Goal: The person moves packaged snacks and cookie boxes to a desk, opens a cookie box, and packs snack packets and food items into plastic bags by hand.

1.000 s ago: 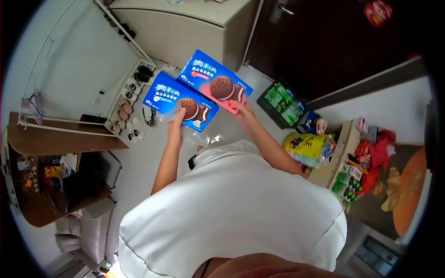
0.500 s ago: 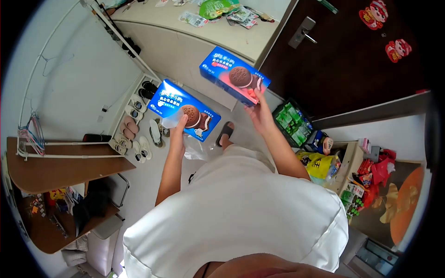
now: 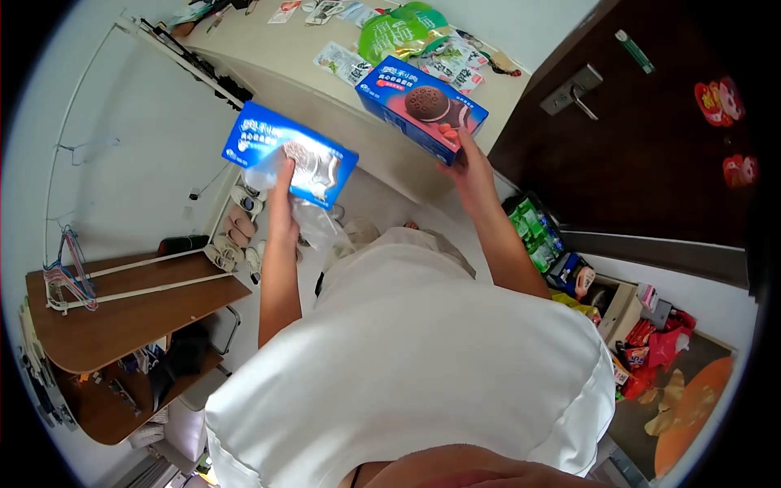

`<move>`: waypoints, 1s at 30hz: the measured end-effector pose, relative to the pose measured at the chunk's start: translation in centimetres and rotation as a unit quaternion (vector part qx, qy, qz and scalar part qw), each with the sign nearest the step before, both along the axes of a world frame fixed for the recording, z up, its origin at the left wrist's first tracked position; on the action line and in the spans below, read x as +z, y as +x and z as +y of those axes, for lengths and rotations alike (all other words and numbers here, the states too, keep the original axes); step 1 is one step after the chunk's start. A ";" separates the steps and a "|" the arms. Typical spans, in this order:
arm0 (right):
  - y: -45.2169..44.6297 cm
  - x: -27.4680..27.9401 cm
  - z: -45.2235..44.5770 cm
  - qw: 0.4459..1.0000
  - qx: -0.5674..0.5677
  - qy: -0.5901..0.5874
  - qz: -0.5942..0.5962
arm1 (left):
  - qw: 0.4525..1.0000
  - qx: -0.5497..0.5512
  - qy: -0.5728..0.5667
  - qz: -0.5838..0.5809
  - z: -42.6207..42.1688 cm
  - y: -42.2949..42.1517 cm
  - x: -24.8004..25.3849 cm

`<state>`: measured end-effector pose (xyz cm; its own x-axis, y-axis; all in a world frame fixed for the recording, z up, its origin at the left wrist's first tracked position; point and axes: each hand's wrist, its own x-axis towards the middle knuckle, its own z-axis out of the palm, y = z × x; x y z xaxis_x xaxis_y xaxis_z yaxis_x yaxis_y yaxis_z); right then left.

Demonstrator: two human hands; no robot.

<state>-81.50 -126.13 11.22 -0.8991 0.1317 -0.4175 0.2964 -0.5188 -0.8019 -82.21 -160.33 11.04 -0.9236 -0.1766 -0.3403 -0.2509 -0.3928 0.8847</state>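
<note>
My left hand (image 3: 282, 195) grips a blue cookie box (image 3: 264, 146) by its lower edge, thumb across the front. Glare whitens the cookie picture on that box. A crumpled clear plastic bag (image 3: 319, 226) hangs from the same hand below the box. My right hand (image 3: 470, 167) is closed on the lower right corner of a second cookie box (image 3: 407, 102), blue with a pink panel and a dark sandwich cookie printed on it. Both boxes are held up, tilted, apart from each other. The second box overlaps the cabinet's front edge in the view.
A cream cabinet (image 3: 281, 50) ahead bears a green snack bag (image 3: 403, 31) and several small packets (image 3: 342, 63). At right is a dark door (image 3: 651, 163) with a lever handle. Several shoes (image 3: 240, 224) stand at left near a brown desk (image 3: 122, 305). Green-packed goods (image 3: 533, 232) fill a crate at right.
Both boxes have come closer to the cabinet as the view moved forward. The left box has shifted left and up, farther from the right one. Both hands keep their hold.
</note>
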 end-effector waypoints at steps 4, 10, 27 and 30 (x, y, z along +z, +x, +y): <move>-1.4 -0.4 -0.4 0.997 -0.054 0.026 0.042 | 0.996 -0.068 0.053 0.017 -1.5 -9.8 -0.9; -2.2 0.4 -2.3 0.986 -0.106 0.118 0.060 | 0.989 -0.133 0.039 0.050 -1.7 -24.9 0.5; -6.1 -2.0 -9.5 0.917 -0.342 0.204 0.029 | 0.977 -0.115 0.063 0.168 -2.0 -40.6 9.9; -6.5 -1.6 -10.3 0.906 -0.367 0.210 0.023 | 0.973 -0.076 0.087 0.198 -2.0 -39.3 14.0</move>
<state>-88.01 -136.42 9.58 -0.5202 0.8397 -0.1562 -0.0432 -0.2085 -0.9771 -121.49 -162.31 25.08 -0.9994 0.0015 0.0344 0.0284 -0.5307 0.8471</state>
